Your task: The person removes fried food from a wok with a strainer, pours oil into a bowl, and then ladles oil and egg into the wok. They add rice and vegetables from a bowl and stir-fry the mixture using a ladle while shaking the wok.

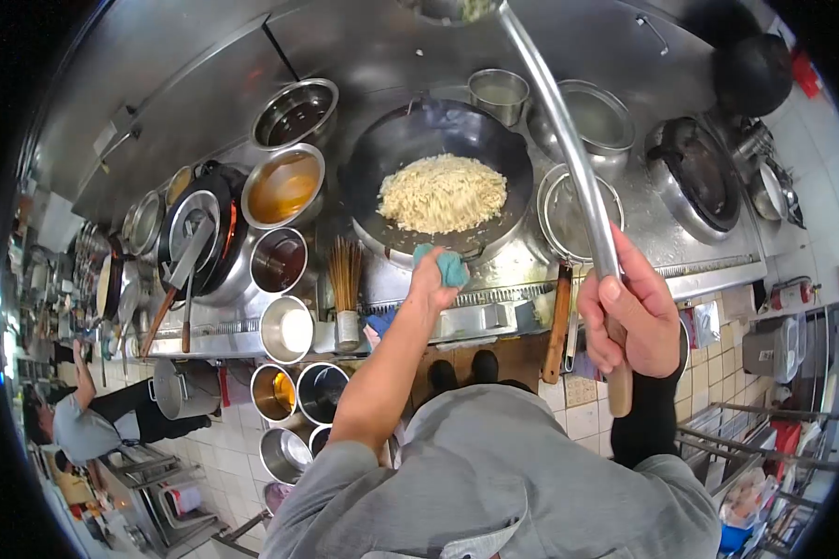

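A big dark wok (364,177) sits on the stove, holding a heap of pale yellow rice (443,194), slightly blurred. My left hand (431,281) is closed around a folded teal cloth (452,268) at the wok's near rim. Wrapped round the wooden handle of a long metal ladle (561,121), my right hand (632,312) holds it raised to the right of the wok. The ladle's bowl is partly cut off at the top edge, with some greenish bits in it.
Left of the wok stand a bowl of amber liquid (284,186), several metal pots and a bamboo brush (345,279). A round strainer (580,214) and a lidded pot (595,116) are on the right. Another person (98,424) is at the far left.
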Available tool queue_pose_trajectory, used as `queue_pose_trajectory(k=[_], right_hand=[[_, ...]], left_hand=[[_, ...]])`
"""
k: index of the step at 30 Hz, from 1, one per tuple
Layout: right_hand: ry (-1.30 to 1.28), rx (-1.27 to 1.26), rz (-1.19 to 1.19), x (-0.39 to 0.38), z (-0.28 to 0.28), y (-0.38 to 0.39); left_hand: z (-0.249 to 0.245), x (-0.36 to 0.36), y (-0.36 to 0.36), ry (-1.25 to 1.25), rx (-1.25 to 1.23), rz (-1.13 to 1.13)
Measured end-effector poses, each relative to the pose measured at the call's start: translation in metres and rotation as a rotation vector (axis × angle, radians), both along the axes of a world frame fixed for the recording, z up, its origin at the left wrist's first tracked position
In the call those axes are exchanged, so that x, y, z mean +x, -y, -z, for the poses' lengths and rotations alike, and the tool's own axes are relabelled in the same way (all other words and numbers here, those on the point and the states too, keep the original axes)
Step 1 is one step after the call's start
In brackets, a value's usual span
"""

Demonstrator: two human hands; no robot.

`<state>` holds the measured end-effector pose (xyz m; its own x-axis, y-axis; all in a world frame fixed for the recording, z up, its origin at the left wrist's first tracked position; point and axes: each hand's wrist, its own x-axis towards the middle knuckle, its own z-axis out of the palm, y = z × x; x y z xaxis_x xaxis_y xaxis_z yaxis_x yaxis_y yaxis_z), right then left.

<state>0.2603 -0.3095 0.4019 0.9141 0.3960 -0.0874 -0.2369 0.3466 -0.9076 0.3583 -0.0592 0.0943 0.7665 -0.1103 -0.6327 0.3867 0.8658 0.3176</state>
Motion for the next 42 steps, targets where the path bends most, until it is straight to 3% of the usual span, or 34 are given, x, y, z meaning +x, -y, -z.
queue_pose_trajectory(k=[4, 7, 8, 10, 12, 14, 16, 18, 20, 22, 25, 27, 30, 32, 35, 38, 40, 41, 42], right_hand=[[-0.202, 0.499, -0.199, 0.021, 0.050, -0.022], [-0.562, 0.775, -0.239, 0.050, 0.145, -0.027], [-0.738, 0.830, -0.204, 0.061, 0.178, -0.027], [-0.851, 0.588, -0.212, 0.099, 0.252, -0.022], [-0.585, 0.100, -0.198, 0.131, 0.235, -0.031], [-0.327, -0.185, -0.090, 0.162, 0.230, -0.057], [0.114, -0.777, -0.035, 0.162, 0.206, -0.065], [0.110, -0.709, -0.028, 0.130, 0.179, -0.039], [-0.255, -0.443, -0.070, 0.082, 0.138, -0.013], [-0.580, 0.032, -0.112, 0.058, 0.148, 0.019], [-0.779, 0.166, -0.221, 0.078, 0.194, 0.011], [-0.442, 0.059, -0.295, 0.128, 0.256, -0.014], [-0.192, -0.411, -0.135, 0.164, 0.209, -0.087], [0.003, -0.623, -0.182, 0.151, 0.168, -0.088], [-0.363, -0.207, -0.192, 0.109, 0.143, -0.059], [-0.701, 0.205, -0.419, 0.127, 0.212, -0.043], [-0.607, 0.161, -0.351, 0.154, 0.239, -0.062], [-0.385, -0.128, -0.204, 0.161, 0.228, -0.077], [-0.189, -0.401, -0.205, 0.168, 0.216, -0.077]], left_hand=[[0.014, 0.009, -0.006, 0.039, 0.146, -0.020], [-0.012, -0.025, -0.004, 0.001, 0.152, -0.082], [-0.006, -0.041, -0.005, 0.001, 0.159, -0.016], [-0.002, -0.081, -0.008, -0.001, 0.176, 0.150], [-0.006, -0.115, -0.014, -0.011, 0.224, 0.301], [-0.003, -0.148, -0.020, -0.030, 0.294, 0.404], [0.020, -0.178, -0.027, -0.016, 0.417, 0.363], [0.027, -0.198, -0.038, -0.016, 0.478, 0.317], [0.015, -0.220, -0.050, -0.059, 0.477, 0.284], [0.015, -0.230, -0.057, -0.058, 0.435, 0.249], [-0.002, -0.219, -0.054, -0.045, 0.473, 0.288], [0.005, -0.198, -0.049, -0.021, 0.502, 0.354], [0.014, -0.168, -0.046, 0.108, 0.627, 0.461], [-0.005, -0.162, -0.045, 0.155, 0.663, 0.412], [-0.021, -0.168, -0.041, 0.169, 0.564, 0.281], [-0.035, -0.155, -0.031, 0.143, 0.344, 0.184], [-0.035, -0.124, -0.019, 0.131, 0.309, 0.202], [-0.035, -0.103, -0.011, 0.123, 0.312, 0.198], [-0.035, -0.089, -0.006, 0.106, 0.318, 0.203]])
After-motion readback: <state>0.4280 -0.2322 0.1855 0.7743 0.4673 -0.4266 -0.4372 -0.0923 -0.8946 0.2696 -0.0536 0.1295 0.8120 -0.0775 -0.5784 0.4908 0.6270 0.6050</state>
